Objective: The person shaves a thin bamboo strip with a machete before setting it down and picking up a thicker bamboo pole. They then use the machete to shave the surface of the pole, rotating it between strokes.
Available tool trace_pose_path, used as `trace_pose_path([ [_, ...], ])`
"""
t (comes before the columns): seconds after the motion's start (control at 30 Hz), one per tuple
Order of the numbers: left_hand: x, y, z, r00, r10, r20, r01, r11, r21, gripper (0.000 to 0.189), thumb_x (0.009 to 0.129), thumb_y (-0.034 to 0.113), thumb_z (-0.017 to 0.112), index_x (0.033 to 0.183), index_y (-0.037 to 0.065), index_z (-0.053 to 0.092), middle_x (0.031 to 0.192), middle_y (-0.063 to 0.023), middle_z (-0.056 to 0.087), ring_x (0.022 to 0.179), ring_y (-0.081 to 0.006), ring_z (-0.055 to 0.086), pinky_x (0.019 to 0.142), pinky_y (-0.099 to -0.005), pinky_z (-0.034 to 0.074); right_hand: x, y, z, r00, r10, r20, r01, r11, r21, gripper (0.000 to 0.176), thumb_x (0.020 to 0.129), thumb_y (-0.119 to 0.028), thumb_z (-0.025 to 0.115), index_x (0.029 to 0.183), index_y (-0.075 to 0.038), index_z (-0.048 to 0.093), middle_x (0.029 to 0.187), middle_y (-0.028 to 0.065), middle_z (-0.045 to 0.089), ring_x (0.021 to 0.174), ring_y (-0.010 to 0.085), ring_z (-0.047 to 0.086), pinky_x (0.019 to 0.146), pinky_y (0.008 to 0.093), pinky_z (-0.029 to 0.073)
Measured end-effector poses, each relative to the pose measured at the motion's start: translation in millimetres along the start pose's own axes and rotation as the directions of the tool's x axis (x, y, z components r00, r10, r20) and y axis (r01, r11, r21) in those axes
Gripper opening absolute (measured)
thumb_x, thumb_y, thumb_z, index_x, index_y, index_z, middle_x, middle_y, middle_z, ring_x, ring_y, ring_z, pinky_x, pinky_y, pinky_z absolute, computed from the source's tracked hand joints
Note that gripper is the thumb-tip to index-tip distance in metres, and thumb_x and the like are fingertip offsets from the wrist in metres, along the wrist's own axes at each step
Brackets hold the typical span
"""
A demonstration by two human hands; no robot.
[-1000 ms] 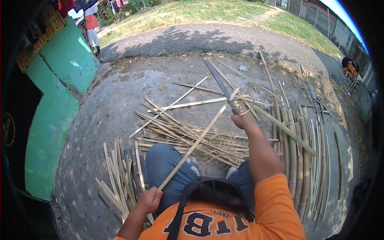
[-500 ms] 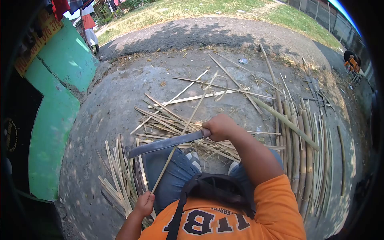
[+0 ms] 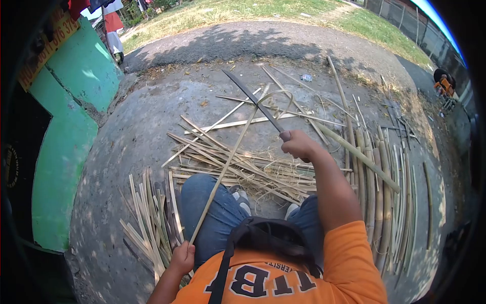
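My right hand [image 3: 299,145] is closed round the handle of a long machete [image 3: 251,96], whose dark blade points forward and to the left. The blade crosses the far part of a thin bamboo strip [image 3: 223,175]; whether it touches cannot be made out. Down by my left thigh, my left hand [image 3: 183,257] grips the near end of that strip, which slants up and away over my knee. Curled shavings [image 3: 283,104] hang at the strip's far end, around the blade.
Split bamboo strips [image 3: 228,157] lie in a loose pile before my feet. More strips [image 3: 147,218] are stacked at my left. Bamboo poles [image 3: 387,187] lie along my right, with a slanting pole [image 3: 359,157] across them. A green wall [image 3: 66,162] stands at the left.
My right hand has swung the machete forward and to the right, from over my left knee to the strip's far end. My left hand keeps its hold on the strip, almost still.
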State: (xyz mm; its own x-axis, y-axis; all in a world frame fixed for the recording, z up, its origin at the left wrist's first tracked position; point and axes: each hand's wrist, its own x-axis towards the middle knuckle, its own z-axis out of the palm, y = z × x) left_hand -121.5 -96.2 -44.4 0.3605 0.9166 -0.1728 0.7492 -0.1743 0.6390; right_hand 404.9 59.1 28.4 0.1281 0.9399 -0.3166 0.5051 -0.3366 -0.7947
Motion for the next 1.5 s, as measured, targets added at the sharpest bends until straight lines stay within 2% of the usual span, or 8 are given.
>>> trace_pose_path([
  [0.17,0,9,-7,1.000,-0.004,0.018,0.004,0.999,-0.035,0.041,0.109,0.035,0.049,0.087,0.000,0.050,0.070,-0.0272,0.055,0.071,-0.0539,0.055,0.059,-0.0523,0.042,23,33,14,0.917,-0.060,0.394,-0.039,0.970,0.239,0.009,0.075,-0.013,0.068,0.079,-0.011,0.060,0.068,0.0057,0.056,0.056,0.0154,0.053,0.049,0.0328,0.043],
  [0.3,2,1,-2,1.000,0.006,0.008,-0.006,1.000,-0.027,0.042,0.109,0.036,0.049,0.087,0.000,0.050,0.070,-0.0275,0.055,0.071,-0.0538,0.056,0.059,-0.0517,0.041,-6,-18,68,0.923,-0.218,0.316,0.327,0.877,-0.351,0.025,0.077,-0.018,0.063,0.098,-0.006,0.071,0.097,0.0221,0.073,0.099,0.0400,0.070,0.084,0.0469,0.054],
  [0.5,-1,-5,-1,0.999,0.019,-0.026,-0.020,1.000,-0.006,0.042,0.108,0.036,0.050,0.087,0.000,0.050,0.071,-0.0279,0.056,0.072,-0.0543,0.057,0.060,-0.0533,0.042,-15,-41,84,0.843,-0.467,0.265,0.501,0.505,-0.703,0.017,0.077,-0.022,0.069,0.092,-0.016,0.070,0.083,0.0115,0.074,0.085,0.0334,0.073,0.078,0.0482,0.055],
  [0.6,-3,-10,-2,0.998,0.026,-0.049,-0.025,0.999,0.028,0.042,0.107,0.037,0.050,0.087,0.000,0.051,0.071,-0.0280,0.057,0.074,-0.0544,0.058,0.061,-0.0551,0.043,14,-5,48,0.867,-0.494,-0.068,0.283,0.599,-0.749,0.010,0.079,-0.022,0.068,0.086,-0.015,0.068,0.077,0.0095,0.073,0.079,0.0348,0.073,0.077,0.0489,0.054],
  [0.8,11,15,-17,1.000,-0.010,-0.005,0.011,0.989,0.149,0.038,0.106,0.035,0.052,0.088,0.002,0.054,0.073,-0.0278,0.062,0.076,-0.0541,0.061,0.063,-0.0573,0.045,38,53,11,0.934,0.058,-0.353,-0.210,0.888,-0.409,0.034,0.085,-0.025,0.066,0.115,-0.011,0.075,0.115,0.0215,0.073,0.110,0.0398,0.068,0.092,0.0513,0.054],
  [1.07,11,15,-16,1.000,-0.012,0.020,0.010,0.996,0.092,0.040,0.106,0.035,0.052,0.085,0.001,0.053,0.071,-0.0274,0.060,0.073,-0.0534,0.060,0.062,-0.0566,0.044,37,47,12,0.981,0.053,0.185,-0.145,0.837,0.528,0.017,0.078,-0.008,0.071,0.090,-0.005,0.060,0.067,0.0041,0.056,0.053,0.0148,0.054,0.046,0.0317,0.042],
  [1.27,10,14,-12,1.000,0.004,0.007,-0.004,0.998,0.068,0.041,0.107,0.036,0.052,0.085,0.001,0.052,0.070,-0.0274,0.058,0.072,-0.0533,0.059,0.060,-0.0547,0.043,6,-5,77,0.891,-0.309,0.331,0.398,0.884,-0.246,0.016,0.076,-0.015,0.062,0.089,-0.005,0.062,0.081,0.0201,0.068,0.084,0.0346,0.070,0.070,0.0445,0.053],
  [1.5,9,0,-6,0.999,0.015,-0.041,-0.013,0.999,0.050,0.042,0.106,0.038,0.053,0.085,0.001,0.051,0.070,-0.0276,0.058,0.072,-0.0540,0.058,0.060,-0.0554,0.043,10,0,45,0.866,-0.495,0.075,0.381,0.553,-0.741,0.012,0.079,-0.021,0.069,0.090,-0.018,0.071,0.080,0.0101,0.074,0.081,0.0366,0.072,0.075,0.0485,0.056],
])
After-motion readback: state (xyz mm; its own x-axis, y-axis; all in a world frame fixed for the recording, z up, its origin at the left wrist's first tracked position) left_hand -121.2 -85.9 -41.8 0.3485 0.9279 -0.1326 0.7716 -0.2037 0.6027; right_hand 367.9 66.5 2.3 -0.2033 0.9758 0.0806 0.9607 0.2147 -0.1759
